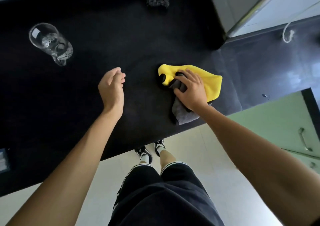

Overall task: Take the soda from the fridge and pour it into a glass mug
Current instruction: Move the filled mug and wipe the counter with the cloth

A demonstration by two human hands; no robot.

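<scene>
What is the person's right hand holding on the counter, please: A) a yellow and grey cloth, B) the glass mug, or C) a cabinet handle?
A: the right hand grips the bunched yellow and grey cloth on the black counter; the glass mug stands apart, far left.

Soft, even daylight fills the scene. The black counter [138, 35] looks very dark, with pale glare at 3 o'clock and small highlights on the glass mug [50, 42] at 10 o'clock. Wide-angle distortion bends the edges.
</scene>
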